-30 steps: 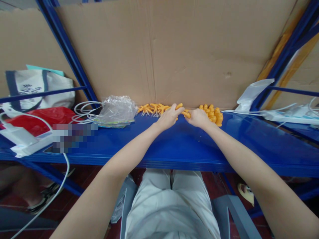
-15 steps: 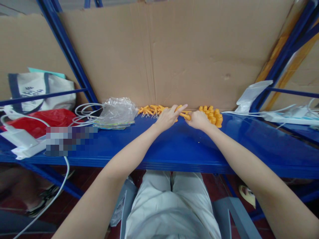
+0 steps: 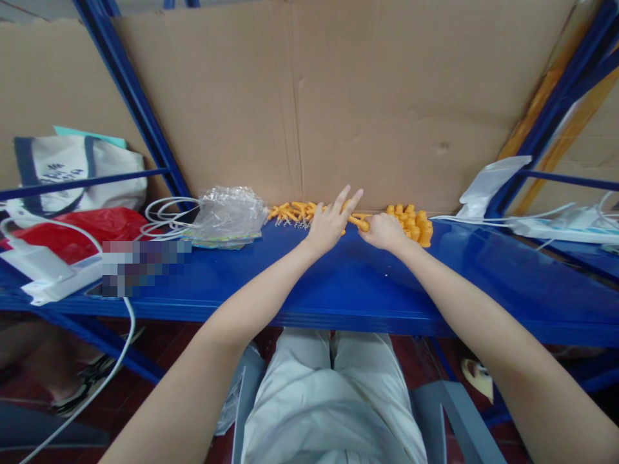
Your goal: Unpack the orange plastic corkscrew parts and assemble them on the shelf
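At the back of the blue shelf my right hand (image 3: 385, 232) is closed around one end of an orange plastic piece (image 3: 360, 223), which points left. My left hand (image 3: 327, 227) is beside it with the fingers stretched out and spread. Whether its hidden thumb touches the piece I cannot tell. Left of that hand lies a row of orange branching pieces (image 3: 292, 210) with small metal chains (image 3: 300, 225) hanging toward me. Several chunky orange pieces (image 3: 412, 225) stand grouped just right of my right hand, partly covered by it.
Clear plastic bags (image 3: 227, 216) lie in a stack at left, near coiled white cables (image 3: 167, 216). A power strip (image 3: 58, 274), a red bag (image 3: 111, 235) and a canvas bag (image 3: 109, 171) are farther left. Cardboard (image 3: 367, 116) closes off the back. Another person's leg shows below left.
My left hand's fingers have lifted and spread upward, away from the orange piece. The right hand stays in place with its hold.
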Demonstrator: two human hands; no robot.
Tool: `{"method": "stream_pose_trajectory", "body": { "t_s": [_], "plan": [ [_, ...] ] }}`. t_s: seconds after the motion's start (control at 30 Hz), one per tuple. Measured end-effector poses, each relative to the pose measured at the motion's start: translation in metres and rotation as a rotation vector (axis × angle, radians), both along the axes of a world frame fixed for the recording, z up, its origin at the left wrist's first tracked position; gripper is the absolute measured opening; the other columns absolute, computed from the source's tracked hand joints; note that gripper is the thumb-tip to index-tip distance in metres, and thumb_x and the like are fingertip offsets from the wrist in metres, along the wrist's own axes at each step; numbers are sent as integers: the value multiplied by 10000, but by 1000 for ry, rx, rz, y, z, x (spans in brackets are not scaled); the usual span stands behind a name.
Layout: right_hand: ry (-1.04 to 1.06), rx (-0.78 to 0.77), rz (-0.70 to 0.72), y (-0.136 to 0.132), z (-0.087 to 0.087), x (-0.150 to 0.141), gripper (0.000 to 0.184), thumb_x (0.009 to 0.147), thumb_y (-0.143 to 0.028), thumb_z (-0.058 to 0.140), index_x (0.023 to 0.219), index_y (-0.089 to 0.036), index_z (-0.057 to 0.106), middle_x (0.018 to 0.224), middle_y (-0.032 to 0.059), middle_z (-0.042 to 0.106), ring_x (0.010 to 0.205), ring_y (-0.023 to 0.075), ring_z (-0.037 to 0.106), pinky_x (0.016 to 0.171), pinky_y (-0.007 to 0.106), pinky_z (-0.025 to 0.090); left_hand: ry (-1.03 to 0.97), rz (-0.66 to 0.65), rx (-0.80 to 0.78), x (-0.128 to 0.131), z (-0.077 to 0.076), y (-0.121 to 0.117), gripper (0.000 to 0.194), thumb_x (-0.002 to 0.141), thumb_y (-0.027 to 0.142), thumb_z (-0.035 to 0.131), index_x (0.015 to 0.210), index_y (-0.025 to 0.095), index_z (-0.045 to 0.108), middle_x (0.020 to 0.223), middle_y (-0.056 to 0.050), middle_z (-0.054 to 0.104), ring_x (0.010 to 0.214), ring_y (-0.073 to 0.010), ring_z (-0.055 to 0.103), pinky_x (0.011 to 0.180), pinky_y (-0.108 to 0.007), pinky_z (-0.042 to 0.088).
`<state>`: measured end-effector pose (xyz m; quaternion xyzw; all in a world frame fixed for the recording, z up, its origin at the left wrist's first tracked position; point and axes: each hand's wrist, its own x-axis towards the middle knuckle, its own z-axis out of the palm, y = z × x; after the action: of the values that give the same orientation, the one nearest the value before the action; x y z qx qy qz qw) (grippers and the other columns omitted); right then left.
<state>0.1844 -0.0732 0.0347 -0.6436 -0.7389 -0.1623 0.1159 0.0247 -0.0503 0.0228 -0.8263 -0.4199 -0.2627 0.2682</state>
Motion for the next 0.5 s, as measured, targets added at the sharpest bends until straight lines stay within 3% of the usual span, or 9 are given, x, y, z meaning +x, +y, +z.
{"method": "stream_pose_trajectory", "body": {
  "t_s": [0.27, 0.4, 0.5],
  "plan": [
    [-127, 26, -12, 2, 0, 3, 395, 946, -307, 463, 1101, -109, 767, 1008, 219, 765, 988, 340, 722, 839, 379, 479, -38, 57, -176, 5, 1, -4, 797, 928, 126, 433, 1639, 273, 106, 1645, -156, 321, 1233, -289, 601, 1063, -461, 411],
    [-232, 19, 22, 5, -6, 4, 395, 944, -237, 433, 1107, -75, 754, 1008, 231, 760, 998, 329, 720, 911, 406, 440, -59, 101, -398, 6, -4, 1, 884, 874, 130, 473, 1642, 222, 45, 1517, -160, 510, 1319, -326, 546, 1125, -526, 362],
    [-283, -4, 62, 5, -10, 1, 389, 931, -197, 431, 1108, -65, 752, 1004, 240, 757, 992, 326, 719, 954, 434, 401, -25, 134, -572, 3, -5, 6, 902, 850, 153, 498, 1636, 194, 58, 1502, -160, 536, 1403, -328, 478, 1172, -526, 318]
  ]
}}
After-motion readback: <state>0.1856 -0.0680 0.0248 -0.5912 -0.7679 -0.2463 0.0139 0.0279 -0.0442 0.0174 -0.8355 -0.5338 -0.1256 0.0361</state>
